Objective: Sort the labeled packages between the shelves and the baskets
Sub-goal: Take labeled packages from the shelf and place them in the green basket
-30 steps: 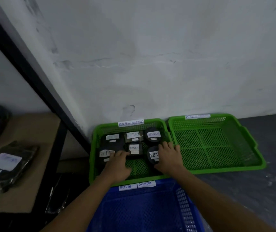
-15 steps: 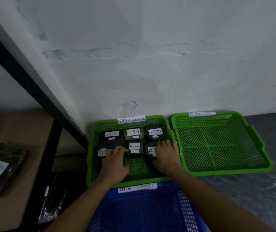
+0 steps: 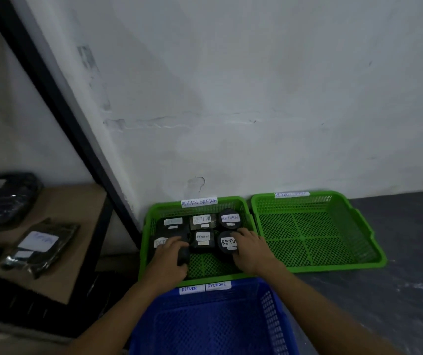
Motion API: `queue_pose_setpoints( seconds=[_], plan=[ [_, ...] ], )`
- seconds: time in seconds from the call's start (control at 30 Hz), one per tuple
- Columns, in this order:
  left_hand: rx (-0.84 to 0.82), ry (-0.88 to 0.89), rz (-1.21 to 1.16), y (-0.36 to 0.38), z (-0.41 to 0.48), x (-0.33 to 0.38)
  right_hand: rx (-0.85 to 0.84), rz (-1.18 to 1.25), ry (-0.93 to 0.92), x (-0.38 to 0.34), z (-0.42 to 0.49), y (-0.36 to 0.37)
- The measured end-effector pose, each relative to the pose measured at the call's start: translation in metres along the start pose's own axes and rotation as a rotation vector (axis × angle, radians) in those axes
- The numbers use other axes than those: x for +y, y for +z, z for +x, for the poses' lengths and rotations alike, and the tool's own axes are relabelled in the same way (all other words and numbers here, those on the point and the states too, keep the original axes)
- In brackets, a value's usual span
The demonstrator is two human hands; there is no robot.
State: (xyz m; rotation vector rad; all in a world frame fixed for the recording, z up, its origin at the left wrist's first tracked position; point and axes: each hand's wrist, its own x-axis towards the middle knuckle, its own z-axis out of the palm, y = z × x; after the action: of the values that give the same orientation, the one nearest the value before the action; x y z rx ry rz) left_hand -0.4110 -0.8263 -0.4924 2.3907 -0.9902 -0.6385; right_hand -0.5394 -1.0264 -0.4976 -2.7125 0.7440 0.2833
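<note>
The left green basket (image 3: 145, 242), tagged "RETURN OVERDUE", holds several black packages with white "RETURN" labels. My left hand (image 3: 168, 258) grips the front-left black package (image 3: 159, 243), whose dark corner shows between thumb and fingers. My right hand (image 3: 252, 251) curls round the right side of the front round package (image 3: 226, 243) and hides part of its label. Behind them lie another round package (image 3: 229, 218), a flat middle package (image 3: 202, 238) and two back packages (image 3: 201, 220) (image 3: 172, 222). The right green basket (image 3: 333, 268) holds nothing.
A blue basket (image 3: 271, 319) tagged "RETURN" and "OVERDUE" stands right in front of me under my forearms. At left, a wooden shelf (image 3: 77, 203) with a black metal post (image 3: 51, 83) carries a labelled bag (image 3: 38, 248) and a dark bag (image 3: 2, 198). A white wall rises behind the baskets.
My left hand has shifted left onto the front-left package and closed round its edge. My right hand stays on the front round package. The view has tilted slightly.
</note>
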Motion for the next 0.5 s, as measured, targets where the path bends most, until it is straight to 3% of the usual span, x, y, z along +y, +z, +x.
queue_pose_setpoints(
  seconds=[0.2,0.37,0.5],
  plan=[
    [0.042,0.038,0.007,-0.034,-0.044,0.025,-0.018,0.353,-0.019,-0.036,-0.042,-0.037],
    [0.102,0.066,-0.100,-0.077,-0.093,0.047,0.052,0.520,-0.035,-0.082,-0.090,-0.069],
    [0.142,0.127,-0.055,-0.117,-0.150,0.052,0.139,0.607,-0.080,-0.130,-0.141,-0.089]
  ],
)
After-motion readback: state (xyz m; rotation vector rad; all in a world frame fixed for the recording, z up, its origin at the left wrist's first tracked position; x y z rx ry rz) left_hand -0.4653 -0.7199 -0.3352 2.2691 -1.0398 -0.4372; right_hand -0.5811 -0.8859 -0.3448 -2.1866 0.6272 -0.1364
